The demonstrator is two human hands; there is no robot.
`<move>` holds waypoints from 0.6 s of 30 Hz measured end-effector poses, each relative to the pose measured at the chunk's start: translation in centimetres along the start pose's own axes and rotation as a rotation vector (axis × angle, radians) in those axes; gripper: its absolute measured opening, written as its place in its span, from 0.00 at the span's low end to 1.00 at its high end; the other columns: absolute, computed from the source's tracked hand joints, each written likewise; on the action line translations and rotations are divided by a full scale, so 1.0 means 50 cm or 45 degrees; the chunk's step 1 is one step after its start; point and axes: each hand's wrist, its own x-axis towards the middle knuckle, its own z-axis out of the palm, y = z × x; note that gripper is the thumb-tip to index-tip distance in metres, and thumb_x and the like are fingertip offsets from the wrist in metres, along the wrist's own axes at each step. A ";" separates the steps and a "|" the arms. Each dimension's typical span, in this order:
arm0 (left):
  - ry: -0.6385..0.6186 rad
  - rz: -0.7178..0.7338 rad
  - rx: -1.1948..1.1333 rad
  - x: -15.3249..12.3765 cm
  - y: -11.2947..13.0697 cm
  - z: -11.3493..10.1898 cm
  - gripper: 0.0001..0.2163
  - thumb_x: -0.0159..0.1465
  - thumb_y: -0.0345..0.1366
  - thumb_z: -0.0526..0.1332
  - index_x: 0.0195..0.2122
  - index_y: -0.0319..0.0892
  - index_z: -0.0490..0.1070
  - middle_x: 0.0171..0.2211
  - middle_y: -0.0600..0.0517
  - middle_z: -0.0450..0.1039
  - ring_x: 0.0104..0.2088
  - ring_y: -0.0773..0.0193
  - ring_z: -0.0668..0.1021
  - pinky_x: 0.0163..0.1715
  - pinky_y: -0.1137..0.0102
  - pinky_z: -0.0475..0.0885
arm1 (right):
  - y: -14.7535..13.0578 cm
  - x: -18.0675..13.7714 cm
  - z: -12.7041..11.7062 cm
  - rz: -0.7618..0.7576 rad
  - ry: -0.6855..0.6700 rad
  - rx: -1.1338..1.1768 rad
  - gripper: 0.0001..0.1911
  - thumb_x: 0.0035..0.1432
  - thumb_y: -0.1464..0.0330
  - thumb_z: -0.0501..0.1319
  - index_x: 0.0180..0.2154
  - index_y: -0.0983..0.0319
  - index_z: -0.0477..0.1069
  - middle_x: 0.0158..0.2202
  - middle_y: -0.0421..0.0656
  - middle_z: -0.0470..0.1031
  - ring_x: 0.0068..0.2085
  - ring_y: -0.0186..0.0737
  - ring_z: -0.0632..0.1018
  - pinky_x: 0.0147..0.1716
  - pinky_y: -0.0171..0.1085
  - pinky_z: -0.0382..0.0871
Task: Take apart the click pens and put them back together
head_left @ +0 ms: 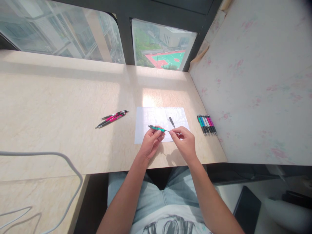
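Observation:
My left hand (pixel 151 142) is closed around the barrel of a teal pen (pixel 156 128), held level above a white sheet of paper (pixel 161 123). My right hand (pixel 185 140) pinches a thin dark refill (pixel 168 130) that sticks out of the pen's right end. A small dark pen part (pixel 172 122) lies loose on the paper just beyond my fingers.
A pile of pink and black pens (pixel 112 118) lies on the beige desk (pixel 60 107) to the left. A neat row of several pens (pixel 207 124) lies right of the paper, near the wall (pixel 255 81). A grey cable (pixel 70 169) loops at the desk's near left.

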 end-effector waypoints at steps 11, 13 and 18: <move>0.022 0.007 -0.068 0.000 0.002 0.002 0.13 0.54 0.32 0.73 0.39 0.39 0.75 0.37 0.51 0.78 0.35 0.71 0.79 0.37 0.77 0.73 | 0.001 0.002 0.020 -0.001 0.027 0.001 0.12 0.62 0.63 0.62 0.27 0.59 0.74 0.25 0.39 0.73 0.28 0.35 0.71 0.28 0.36 0.64; 0.014 -0.003 -0.087 0.000 0.002 0.000 0.13 0.55 0.32 0.73 0.40 0.39 0.75 0.37 0.50 0.78 0.35 0.70 0.79 0.36 0.77 0.73 | 0.000 0.003 0.021 0.015 0.008 0.011 0.11 0.61 0.62 0.62 0.28 0.59 0.75 0.27 0.40 0.74 0.29 0.36 0.72 0.29 0.36 0.65; 0.022 0.011 -0.129 0.005 0.001 -0.005 0.13 0.56 0.31 0.72 0.40 0.38 0.74 0.36 0.48 0.79 0.34 0.70 0.79 0.35 0.77 0.73 | 0.015 0.006 0.023 0.097 -0.105 0.049 0.10 0.59 0.59 0.64 0.35 0.59 0.77 0.34 0.43 0.79 0.34 0.39 0.77 0.30 0.36 0.69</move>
